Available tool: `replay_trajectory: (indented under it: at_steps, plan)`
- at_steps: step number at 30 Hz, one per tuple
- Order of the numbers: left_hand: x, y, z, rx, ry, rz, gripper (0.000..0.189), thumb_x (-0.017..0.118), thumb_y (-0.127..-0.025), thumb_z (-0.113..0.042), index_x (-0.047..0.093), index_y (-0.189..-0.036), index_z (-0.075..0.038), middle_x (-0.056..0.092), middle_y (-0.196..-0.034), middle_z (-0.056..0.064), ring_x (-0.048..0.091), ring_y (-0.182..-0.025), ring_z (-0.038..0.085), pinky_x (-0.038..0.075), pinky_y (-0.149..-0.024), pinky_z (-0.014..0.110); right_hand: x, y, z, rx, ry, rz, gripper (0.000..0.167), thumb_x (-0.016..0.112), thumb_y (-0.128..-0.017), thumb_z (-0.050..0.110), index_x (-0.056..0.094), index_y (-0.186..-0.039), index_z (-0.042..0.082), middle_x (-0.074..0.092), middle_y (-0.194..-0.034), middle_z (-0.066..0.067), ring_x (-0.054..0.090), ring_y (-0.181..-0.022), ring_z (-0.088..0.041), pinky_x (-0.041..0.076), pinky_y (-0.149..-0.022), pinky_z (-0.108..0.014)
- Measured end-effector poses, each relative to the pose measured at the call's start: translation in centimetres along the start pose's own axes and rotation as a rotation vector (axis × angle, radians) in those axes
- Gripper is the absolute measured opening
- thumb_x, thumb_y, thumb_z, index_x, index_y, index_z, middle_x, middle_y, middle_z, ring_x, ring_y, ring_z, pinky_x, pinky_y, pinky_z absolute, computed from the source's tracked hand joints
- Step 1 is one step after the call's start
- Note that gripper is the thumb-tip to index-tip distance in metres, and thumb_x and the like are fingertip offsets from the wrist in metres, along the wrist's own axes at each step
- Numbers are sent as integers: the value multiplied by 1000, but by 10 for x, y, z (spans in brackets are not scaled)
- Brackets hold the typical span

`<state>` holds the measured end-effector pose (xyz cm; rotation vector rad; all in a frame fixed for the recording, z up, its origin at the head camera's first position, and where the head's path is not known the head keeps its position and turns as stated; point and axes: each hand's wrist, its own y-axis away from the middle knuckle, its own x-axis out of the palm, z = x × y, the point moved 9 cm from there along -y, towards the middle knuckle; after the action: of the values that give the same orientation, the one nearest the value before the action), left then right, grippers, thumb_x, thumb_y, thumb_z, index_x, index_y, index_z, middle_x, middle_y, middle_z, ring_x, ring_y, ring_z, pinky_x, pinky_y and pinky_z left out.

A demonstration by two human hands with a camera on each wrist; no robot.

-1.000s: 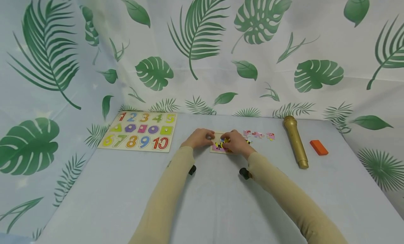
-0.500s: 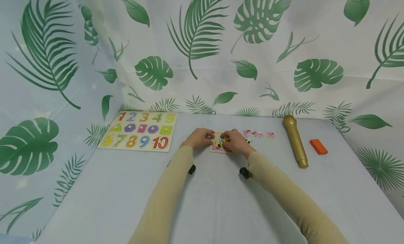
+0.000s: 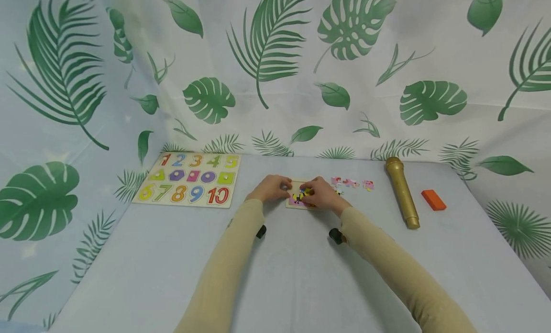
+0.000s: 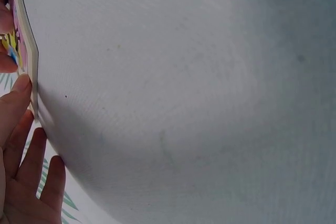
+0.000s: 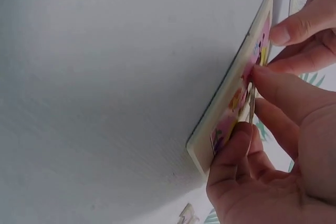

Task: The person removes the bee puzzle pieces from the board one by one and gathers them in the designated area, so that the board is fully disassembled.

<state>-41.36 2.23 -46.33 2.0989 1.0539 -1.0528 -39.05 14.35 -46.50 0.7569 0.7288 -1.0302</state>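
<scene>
A small wooden jigsaw board with a pink, yellow and black bee picture lies flat in mid-table. My left hand grips its left edge, thumb on top, as the left wrist view shows from the side. Over the board, my right hand pinches a thin puzzle piece, seen almost edge-on in the right wrist view. Its printed face is mostly hidden by the fingers. Another bee-coloured piece peeks out just right of the right hand. Several loose pink pieces lie behind it.
At the back left lies a number-and-shape board. A golden microphone and an orange block lie to the right. The leaf-print cloth rises behind the table.
Both hands keep almost the same place at the board. The right hand's fingers shift very slightly with the puzzle piece; the objects around stay where they were.
</scene>
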Motion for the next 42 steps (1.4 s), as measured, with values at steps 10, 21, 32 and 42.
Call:
replay_trajectory:
  at_steps: [10, 21, 32, 42]
  plan:
    - [1, 2, -2, -3, -2, 4, 34, 70, -92, -19, 67, -123, -7, 54, -142, 3, 44, -135, 22, 33, -114, 34, 0, 2, 0, -2, -27, 39, 39, 65, -94, 17, 60, -130, 3, 48, -126, -22, 48, -109, -32, 45, -99, -47]
    - [1, 2, -1, 8, -11, -9, 32, 71, -91, -18, 68, -121, -7, 55, -141, 3, 46, -134, 22, 33, -113, 33, 3, 0, -5, 11, -37, 30, 38, 66, -94, 18, 62, -129, 5, 49, -126, -20, 49, -109, -32, 44, -100, -47]
    - [0, 1, 0, -2, -11, -8, 32, 71, -91, -18, 68, -121, -7, 55, -141, 3, 46, -133, 22, 33, -113, 33, -4, 4, -7, 7, -67, -17, 43, 67, -94, 24, 60, -133, 8, 51, -125, -17, 51, -108, -30, 47, -96, -45]
    - [1, 1, 0, -2, -15, -7, 35, 71, -91, -18, 67, -123, -7, 54, -142, 2, 45, -135, 21, 32, -114, 32, -38, 25, -43, 62, -133, -110, 46, 68, -93, 30, 60, -134, 11, 52, -126, -14, 50, -112, -31, 47, -91, -43]
